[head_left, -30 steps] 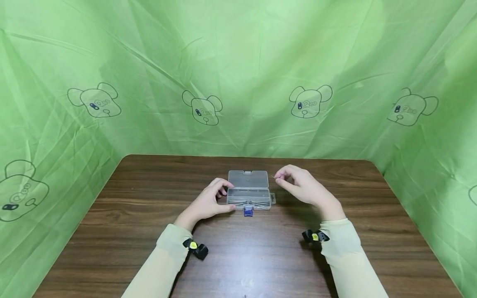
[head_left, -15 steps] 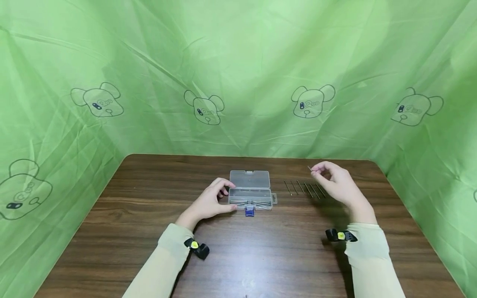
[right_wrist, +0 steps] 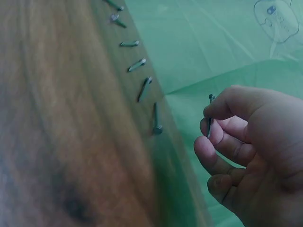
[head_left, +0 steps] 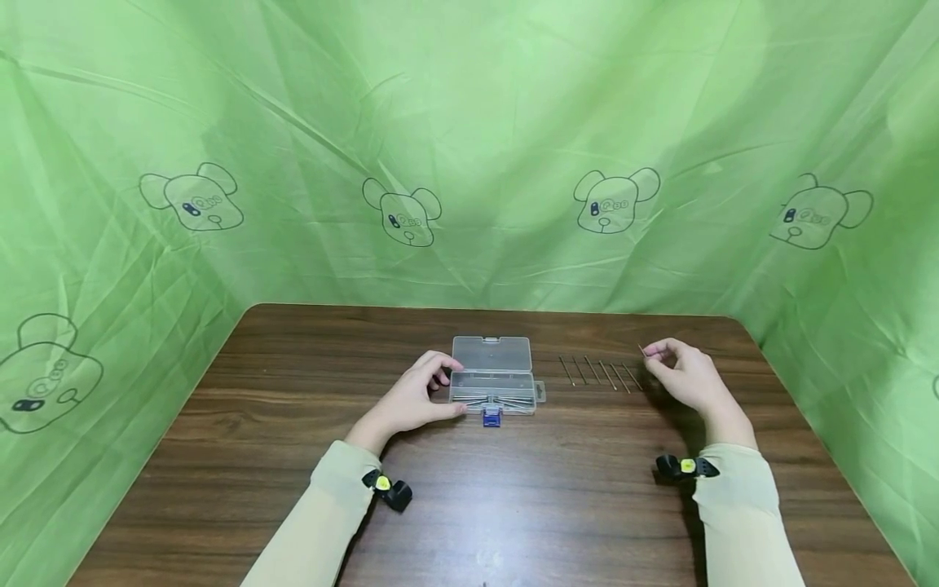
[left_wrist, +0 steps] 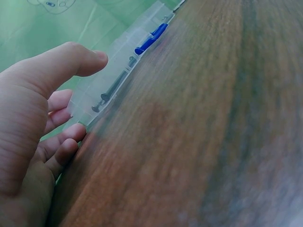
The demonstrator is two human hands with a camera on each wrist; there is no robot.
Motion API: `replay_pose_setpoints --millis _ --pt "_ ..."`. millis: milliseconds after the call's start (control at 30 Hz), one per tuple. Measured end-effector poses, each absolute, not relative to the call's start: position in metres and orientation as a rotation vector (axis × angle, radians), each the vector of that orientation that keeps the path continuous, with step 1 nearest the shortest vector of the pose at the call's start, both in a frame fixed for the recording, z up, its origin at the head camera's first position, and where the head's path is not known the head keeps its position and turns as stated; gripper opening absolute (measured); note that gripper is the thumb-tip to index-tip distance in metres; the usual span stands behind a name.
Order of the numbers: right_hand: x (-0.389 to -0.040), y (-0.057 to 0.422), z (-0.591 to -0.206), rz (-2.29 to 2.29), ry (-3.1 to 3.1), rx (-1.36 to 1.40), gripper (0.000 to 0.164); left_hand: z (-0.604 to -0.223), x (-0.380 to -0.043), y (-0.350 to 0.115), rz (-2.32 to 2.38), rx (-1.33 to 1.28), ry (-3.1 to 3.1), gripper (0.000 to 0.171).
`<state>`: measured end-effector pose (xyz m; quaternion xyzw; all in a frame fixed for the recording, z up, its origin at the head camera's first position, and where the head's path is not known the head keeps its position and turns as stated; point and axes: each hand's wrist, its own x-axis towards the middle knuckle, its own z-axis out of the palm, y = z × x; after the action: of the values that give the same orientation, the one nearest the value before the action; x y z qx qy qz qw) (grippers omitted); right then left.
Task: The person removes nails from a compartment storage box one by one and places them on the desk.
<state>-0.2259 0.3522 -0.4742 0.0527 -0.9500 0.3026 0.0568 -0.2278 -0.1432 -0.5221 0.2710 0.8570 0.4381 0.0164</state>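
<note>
On the bench, our left hand grips the clear box, while our right hand pinches a nail beside the row, probably light, stiff and slick, best held mid-shank.

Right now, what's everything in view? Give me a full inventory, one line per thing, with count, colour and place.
Plastic box: one, clear, on the table, lid open
Blue latch: one, blue, box's front edge
Nails in the box: several, metallic, exact number unclear
Row of nails: six, metallic, on the table between box and right hand
Held nail: one, metallic, in the right fingers
Table: one, brown wood-grain, under everything
Cloth: green, around the table, printed with animal-head outlines
Wrist cameras: two, black with yellow, one per wrist
Sleeves: two, pale, on both arms
Left hand: one, gripping the box's left end
Right hand: one, pinching the held nail
</note>
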Motion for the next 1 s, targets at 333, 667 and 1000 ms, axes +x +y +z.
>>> replay_pose_setpoints --millis 333,667,1000 --pt "-0.227 0.362 -0.492 0.937 -2.933 0.135 0.021 -0.521 -0.227 -0.141 1.383 0.85 2.651 0.061" --pt "-0.227 0.361 -0.496 0.945 -2.96 0.112 0.022 -0.52 -0.227 -0.143 1.366 0.842 2.658 0.061" --pt "-0.226 0.361 -0.496 0.941 -2.982 0.125 0.022 -0.52 -0.226 -0.143 1.35 0.852 2.678 0.062"
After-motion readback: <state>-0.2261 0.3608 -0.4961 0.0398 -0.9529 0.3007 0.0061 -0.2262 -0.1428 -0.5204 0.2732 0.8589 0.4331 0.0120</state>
